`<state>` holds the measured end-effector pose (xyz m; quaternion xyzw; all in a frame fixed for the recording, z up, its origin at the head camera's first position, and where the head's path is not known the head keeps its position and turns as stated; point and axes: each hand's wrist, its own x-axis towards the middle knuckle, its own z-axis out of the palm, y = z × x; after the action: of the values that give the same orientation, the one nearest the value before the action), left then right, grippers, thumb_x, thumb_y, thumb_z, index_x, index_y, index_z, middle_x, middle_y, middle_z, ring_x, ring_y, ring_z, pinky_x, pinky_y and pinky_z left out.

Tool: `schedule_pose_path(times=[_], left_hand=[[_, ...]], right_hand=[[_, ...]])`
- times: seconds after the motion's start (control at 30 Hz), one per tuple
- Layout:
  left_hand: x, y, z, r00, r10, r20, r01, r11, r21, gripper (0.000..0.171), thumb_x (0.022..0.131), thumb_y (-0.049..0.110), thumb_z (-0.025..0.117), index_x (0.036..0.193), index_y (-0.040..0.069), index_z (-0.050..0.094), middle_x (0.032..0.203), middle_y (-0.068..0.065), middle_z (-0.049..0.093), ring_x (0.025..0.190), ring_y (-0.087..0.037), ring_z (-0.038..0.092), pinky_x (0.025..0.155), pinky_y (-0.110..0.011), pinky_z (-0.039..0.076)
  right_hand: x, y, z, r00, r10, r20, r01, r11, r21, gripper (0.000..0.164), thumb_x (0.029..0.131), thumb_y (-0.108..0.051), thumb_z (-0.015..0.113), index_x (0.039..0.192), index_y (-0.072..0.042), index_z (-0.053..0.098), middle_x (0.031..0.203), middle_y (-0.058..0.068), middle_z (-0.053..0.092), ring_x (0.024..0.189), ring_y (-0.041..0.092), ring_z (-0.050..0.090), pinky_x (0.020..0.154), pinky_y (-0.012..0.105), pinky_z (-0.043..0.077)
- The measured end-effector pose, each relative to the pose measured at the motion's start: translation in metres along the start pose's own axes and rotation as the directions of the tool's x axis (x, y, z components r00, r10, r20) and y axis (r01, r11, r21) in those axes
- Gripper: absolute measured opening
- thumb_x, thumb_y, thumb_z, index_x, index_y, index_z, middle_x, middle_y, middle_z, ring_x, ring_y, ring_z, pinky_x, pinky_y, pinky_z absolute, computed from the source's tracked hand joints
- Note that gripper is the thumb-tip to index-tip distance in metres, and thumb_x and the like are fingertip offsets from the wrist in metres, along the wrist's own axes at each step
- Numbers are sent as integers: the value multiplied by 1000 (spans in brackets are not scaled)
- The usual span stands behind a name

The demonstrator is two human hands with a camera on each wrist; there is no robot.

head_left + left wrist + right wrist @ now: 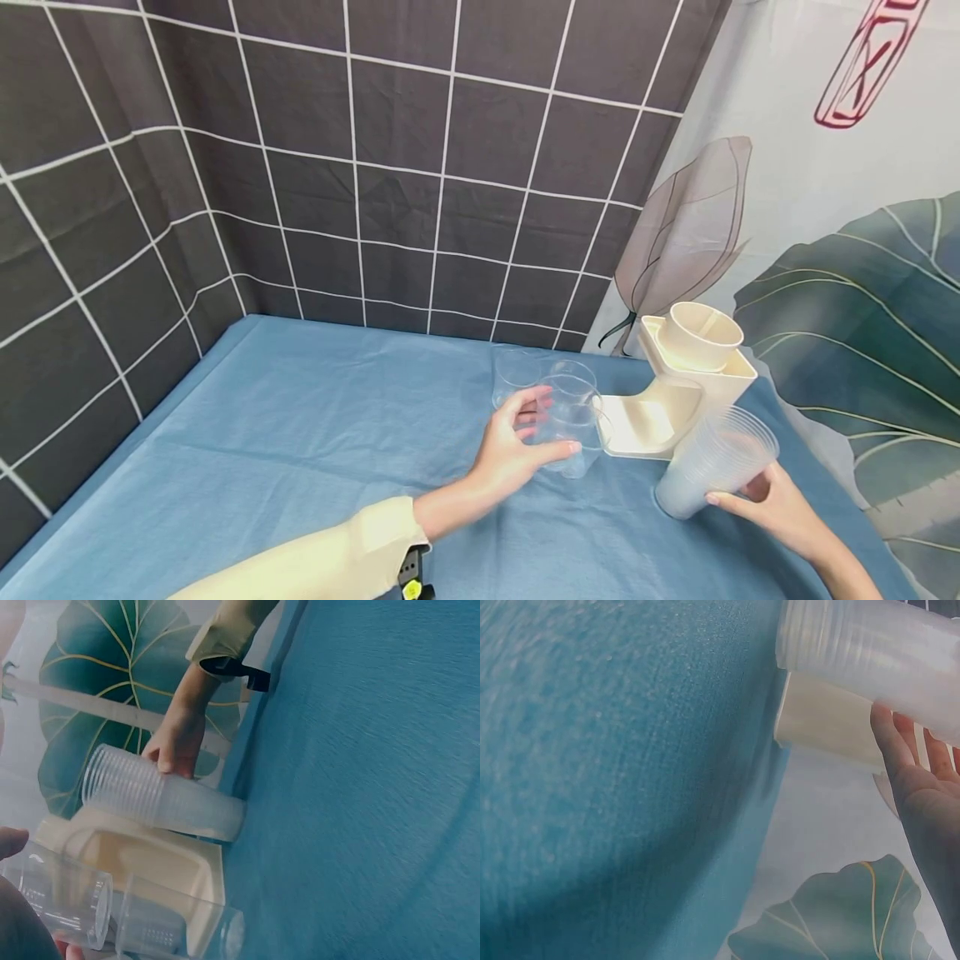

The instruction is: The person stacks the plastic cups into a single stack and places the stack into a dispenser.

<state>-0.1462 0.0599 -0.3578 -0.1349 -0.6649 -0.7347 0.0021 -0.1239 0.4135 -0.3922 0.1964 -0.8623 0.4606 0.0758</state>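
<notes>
Head view: dark cloth with a white grid [405, 192] hangs behind and left, leaf-printed curtain [795, 167] on the right. Worktop [337, 400] below, blue fabric cover, creased; its far edge meets the grid cloth, right edge runs along the curtain. Pale yellow sleeve [322, 554] reaches over from the near edge. Cream plastic stand [720, 390] at the far right corner of the worktop, upright, round open collar on top, flat foot pointing left. Cup stack [716, 462], many nested translucent cups, just on the near side of the stand, toward the right edge, tilted, rims at the raised end. Left hand [510, 450] is near the far edge, left of the stand; right hand [783, 508] is by the right edge. Right fingers grasp the cup stack from its right side, thumb on the near face. Left fingers are curled around the held cup [67, 896], clear, thumb on one side and fingertips on the other; left wrist view suggests it is raised off the worktop. Other clear cups [516, 373] stand right beside it, toward the far edge; outlines overlap, cannot tell exact count. Smallest: black wristband [411, 571] at the left cuff.
</notes>
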Motion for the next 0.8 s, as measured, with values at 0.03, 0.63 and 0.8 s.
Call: schedule_pose_path(times=[0.03,0.63,0.8], left_hand=[[1,1,2,1000,4,2,-4,1000,0,65,70,9,82,129,8,56,124,-12,60,115,-26,54,98,-32,46],[14,14,34,997,49,56,-48,998,-31,62,69,5,82,126,13,59,119,-6,65,107,-11,57,95,-25,48],[17,18,42,995,61,73,-59,998,-32,65,69,6,83,127,12,57,117,-3,66,104,-8,60,94,-24,49]], right_hand=[[0,0,0,1000,1,-1,-1,1000,-5,75,75,19,67,136,-13,39,117,-19,52,102,-10,55,77,9,50],[0,-1,0,1000,25,-12,-26,994,-102,77,75,13,70,137,-17,36,118,-25,48,102,-14,51,76,8,49],[0,0,0,1000,19,-9,-20,996,-84,76,76,14,69,137,-16,36,118,-24,49,103,-14,51,77,7,49]])
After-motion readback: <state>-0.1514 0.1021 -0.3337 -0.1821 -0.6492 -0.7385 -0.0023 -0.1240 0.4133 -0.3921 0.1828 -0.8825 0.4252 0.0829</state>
